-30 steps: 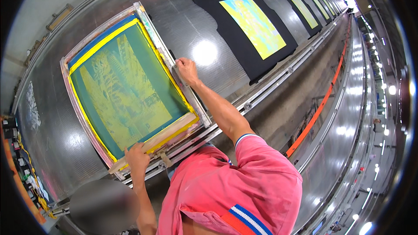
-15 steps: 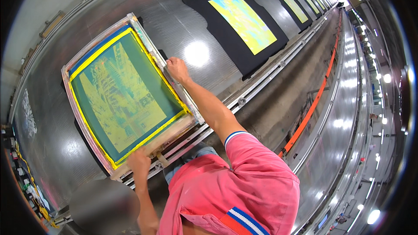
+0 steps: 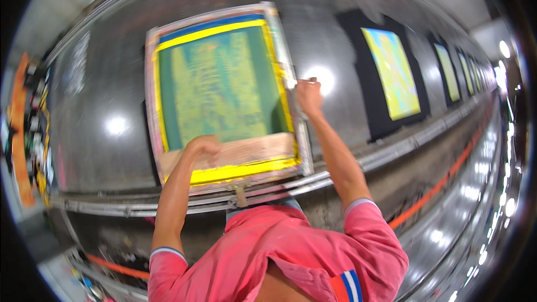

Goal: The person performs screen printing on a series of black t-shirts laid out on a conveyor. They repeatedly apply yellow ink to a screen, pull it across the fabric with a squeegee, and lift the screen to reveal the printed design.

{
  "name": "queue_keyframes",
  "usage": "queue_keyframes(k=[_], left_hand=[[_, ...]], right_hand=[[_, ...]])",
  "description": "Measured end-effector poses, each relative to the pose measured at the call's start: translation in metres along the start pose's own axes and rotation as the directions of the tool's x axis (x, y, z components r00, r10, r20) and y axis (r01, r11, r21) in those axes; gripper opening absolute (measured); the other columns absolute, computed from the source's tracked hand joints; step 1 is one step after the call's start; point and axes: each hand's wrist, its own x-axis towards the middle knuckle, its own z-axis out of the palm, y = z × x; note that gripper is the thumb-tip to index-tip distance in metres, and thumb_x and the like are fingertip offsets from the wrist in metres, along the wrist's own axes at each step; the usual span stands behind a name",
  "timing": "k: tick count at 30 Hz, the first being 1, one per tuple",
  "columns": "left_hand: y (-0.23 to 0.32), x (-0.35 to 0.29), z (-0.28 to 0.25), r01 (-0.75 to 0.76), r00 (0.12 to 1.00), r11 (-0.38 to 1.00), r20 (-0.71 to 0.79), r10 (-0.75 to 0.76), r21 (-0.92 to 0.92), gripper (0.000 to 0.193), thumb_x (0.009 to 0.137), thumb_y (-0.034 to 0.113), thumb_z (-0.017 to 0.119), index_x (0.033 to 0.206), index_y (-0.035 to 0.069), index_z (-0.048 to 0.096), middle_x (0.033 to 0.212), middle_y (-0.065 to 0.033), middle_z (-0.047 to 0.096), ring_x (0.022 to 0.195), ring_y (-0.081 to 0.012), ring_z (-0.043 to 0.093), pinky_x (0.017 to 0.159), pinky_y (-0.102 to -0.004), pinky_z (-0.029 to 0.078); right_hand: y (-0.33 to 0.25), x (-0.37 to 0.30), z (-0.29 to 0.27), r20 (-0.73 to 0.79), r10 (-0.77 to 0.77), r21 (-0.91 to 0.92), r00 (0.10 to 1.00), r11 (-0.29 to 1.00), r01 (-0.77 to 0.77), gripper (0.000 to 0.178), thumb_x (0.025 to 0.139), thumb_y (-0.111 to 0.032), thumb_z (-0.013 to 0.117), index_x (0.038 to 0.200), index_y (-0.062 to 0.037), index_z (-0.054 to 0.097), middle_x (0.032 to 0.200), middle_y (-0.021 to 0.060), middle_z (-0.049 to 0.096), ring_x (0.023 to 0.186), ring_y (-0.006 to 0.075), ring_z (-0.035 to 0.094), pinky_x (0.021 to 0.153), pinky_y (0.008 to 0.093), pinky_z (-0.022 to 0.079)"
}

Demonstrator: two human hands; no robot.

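Observation:
A screen-printing frame (image 3: 151, 81) lies on the long table, its green mesh (image 3: 215, 86) bordered with bright yellow ink. A wooden squeegee (image 3: 257, 149) spans the near part of the mesh. My left hand (image 3: 204, 146) is closed over the squeegee's left half. Between the squeegee and the frame's near side runs a thick band of yellow ink (image 3: 243, 172). At the frame's right side my right hand (image 3: 309, 96) is curled closed against the rim. Black fabric edges peek out from under the frame's left side.
Several black shirts (image 3: 366, 75) with yellow-and-blue printed rectangles lie in a row to the right. A metal rail (image 3: 391, 148) follows the table's near edge. Beyond it, an orange strip (image 3: 430, 193) runs lengthwise. Bottles and yellow cords (image 3: 42, 134) crowd the far left.
My view has turned, so the frame appears more upright and farther right. The wooden squeegee now sits across the near mesh, with my left hand on it. My right hand stays at the rim.

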Motion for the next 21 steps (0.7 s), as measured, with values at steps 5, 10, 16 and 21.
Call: queue_keyframes(k=[5, 10, 16, 21], left_hand=[[0.015, -0.019, -0.104, -0.010, 0.946, 0.986, -0.319, 0.063, 0.164, 0.025, 0.057, 0.015, 0.076, 0.074, -0.003, 0.071, 0.076, -0.0243, 0.069, 0.069, -0.0385, 0.068, 0.061, -0.0485, 0.051], [0.018, 0.004, -0.211, 0.012, 0.696, 0.983, -0.707, 0.125, 0.185, 0.021, 0.070, 0.018, 0.067, 0.088, 0.009, 0.076, 0.081, -0.0206, 0.070, 0.081, -0.0369, 0.069, 0.075, -0.0481, 0.054], [-0.078, 0.024, -0.331, 0.180, 0.585, 0.960, -0.808, 0.072, 0.216, 0.031, 0.066, 0.027, 0.076, 0.091, 0.009, 0.075, 0.086, -0.0161, 0.072, 0.084, -0.0345, 0.070, 0.075, -0.0467, 0.055], [-0.095, 0.047, -0.348, 0.290, 0.540, 0.917, -0.838, 0.079, 0.274, 0.026, 0.068, 0.018, 0.069, 0.093, 0.013, 0.076, 0.084, -0.0169, 0.072, 0.083, -0.0340, 0.070, 0.076, -0.0462, 0.054]], right_hand=[[-0.111, 0.041, -0.053, 0.693, -0.408, 0.231, 0.594, 0.907, 0.353, 0.032, 0.087, -0.036, 0.066, 0.100, -0.0086, 0.076, 0.103, 0.0176, 0.070, 0.103, 0.0308, 0.065, 0.089, 0.0426, 0.051], [-0.161, 0.128, 0.010, 0.719, -0.402, -0.193, 0.566, 0.667, 0.719, 0.021, 0.078, -0.013, 0.060, 0.094, -0.0125, 0.074, 0.080, 0.0116, 0.071, 0.075, 0.0284, 0.071, 0.065, 0.0399, 0.058], [-0.195, 0.247, 0.063, 0.510, -0.593, -0.148, 0.623, 0.653, 0.743, 0.030, 0.072, -0.015, 0.061, 0.098, -0.0134, 0.075, 0.085, 0.0149, 0.072, 0.074, 0.0300, 0.070, 0.066, 0.0411, 0.056], [-0.192, 0.255, 0.092, 0.401, -0.601, -0.189, 0.691, 0.684, 0.705, 0.040, 0.070, -0.014, 0.064, 0.109, -0.0124, 0.074, 0.089, 0.0171, 0.072, 0.083, 0.0331, 0.070, 0.077, 0.0430, 0.055]])
